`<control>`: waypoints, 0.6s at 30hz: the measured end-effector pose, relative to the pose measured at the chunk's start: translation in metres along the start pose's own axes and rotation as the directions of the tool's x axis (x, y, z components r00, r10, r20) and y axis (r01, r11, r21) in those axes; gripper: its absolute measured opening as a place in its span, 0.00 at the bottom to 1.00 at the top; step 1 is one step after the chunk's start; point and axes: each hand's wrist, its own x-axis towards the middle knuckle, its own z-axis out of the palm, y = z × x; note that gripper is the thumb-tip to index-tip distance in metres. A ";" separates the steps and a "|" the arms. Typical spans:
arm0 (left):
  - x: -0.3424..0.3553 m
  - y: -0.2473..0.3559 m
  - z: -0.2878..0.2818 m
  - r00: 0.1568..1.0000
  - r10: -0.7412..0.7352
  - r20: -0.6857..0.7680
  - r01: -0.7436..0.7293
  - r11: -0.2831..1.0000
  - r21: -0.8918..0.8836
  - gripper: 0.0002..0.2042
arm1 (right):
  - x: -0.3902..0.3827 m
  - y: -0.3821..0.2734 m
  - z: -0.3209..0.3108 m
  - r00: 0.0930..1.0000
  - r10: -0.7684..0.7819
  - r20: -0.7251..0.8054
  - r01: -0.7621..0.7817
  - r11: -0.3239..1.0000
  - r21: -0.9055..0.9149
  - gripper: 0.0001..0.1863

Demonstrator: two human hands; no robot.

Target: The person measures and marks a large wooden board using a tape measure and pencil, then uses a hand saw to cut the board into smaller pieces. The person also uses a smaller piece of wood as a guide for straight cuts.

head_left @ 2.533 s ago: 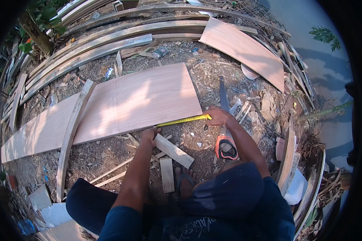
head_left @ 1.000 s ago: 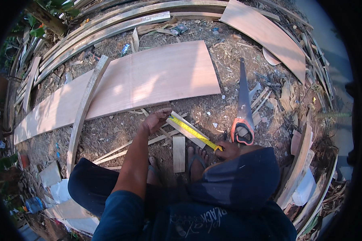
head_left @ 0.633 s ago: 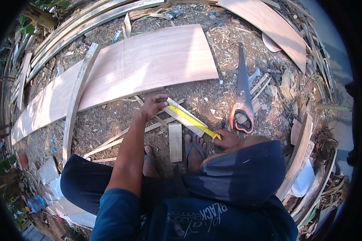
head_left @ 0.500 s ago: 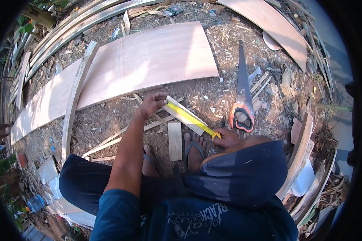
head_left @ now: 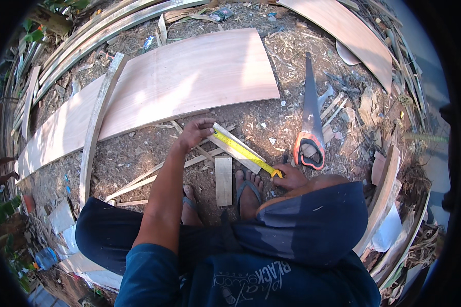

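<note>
A yellow tape measure (head_left: 245,152) is drawn out along a short wooden slat (head_left: 236,154), which slants down to the right in front of my feet. My left hand (head_left: 197,132) pinches the far-left end of slat and tape together. At the other end, my right hand (head_left: 290,177) is closed round the tape's case, mostly hidden by the fingers. A small dark thing sticks up by that hand; I cannot make out what it is. Another short wood block (head_left: 223,181) lies between my sandalled feet. Beyond my right hand rests a handsaw (head_left: 310,117) with an orange and black handle.
A large plywood panel (head_left: 200,69) lies ahead, with a long batten (head_left: 98,120) across its left part. Thin wood strips (head_left: 153,176) cross on the ground to the left. Another plywood sheet (head_left: 348,38) is at far right, and a curved board (head_left: 384,197) stands near my right knee.
Both hands, the tape and the slat keep their places; the view has shifted very slightly. A brown shape, too unclear to name, now shows at the left rim.
</note>
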 end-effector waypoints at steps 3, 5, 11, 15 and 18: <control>-0.001 0.001 0.000 1.000 0.026 0.013 -0.027 0.997 0.070 0.22 | 0.001 0.001 0.000 1.000 0.003 -0.004 -0.003 1.000 0.002 0.34; -0.001 0.002 0.000 0.999 0.023 0.035 -0.028 0.987 0.160 0.22 | 0.002 0.000 -0.001 1.000 0.005 -0.007 -0.005 1.000 0.004 0.34; 0.000 0.003 0.001 0.999 0.011 0.040 -0.017 0.990 0.139 0.21 | -0.002 -0.009 -0.005 0.999 0.039 0.021 -0.038 0.998 -0.041 0.32; -0.001 0.010 0.001 0.996 0.063 0.069 -0.083 0.936 0.342 0.21 | -0.004 -0.011 -0.004 0.999 0.036 0.001 -0.036 0.994 -0.105 0.30; -0.002 0.019 0.004 0.988 0.124 0.089 -0.151 0.854 0.498 0.22 | -0.003 -0.008 -0.001 1.000 0.002 0.004 -0.002 0.993 -0.116 0.30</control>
